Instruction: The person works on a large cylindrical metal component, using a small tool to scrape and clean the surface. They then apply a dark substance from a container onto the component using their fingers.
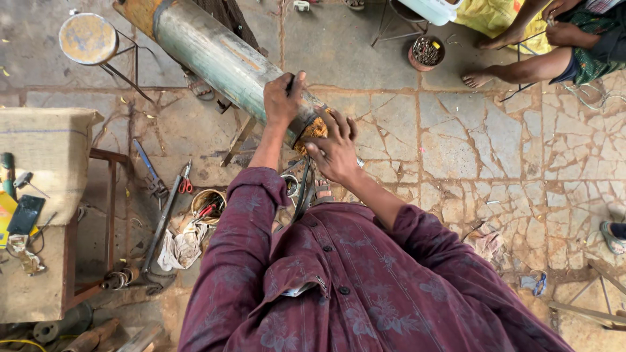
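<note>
- A round clay-coloured bowl (pixel 426 52) on the stone floor (pixel 469 143) holds small metal pieces; nearby, a seated person's bare feet (pixel 479 78).
- A round metal tin (pixel 207 203) beside a heap of white rags (pixel 181 248) holds red-handled tools.
- A long, worn green metal cylinder (pixel 215 55) slants across a low stand, copper windings (pixel 314 129) showing at its near end.
- The left hand (pixel 282 99) is closed on a thin dark tool, its fist against the cylinder's end.
- The right hand (pixel 336 153), fingers spread open, presses on the windings.
- A sack-covered table (pixel 49 150) stands at left.
</note>
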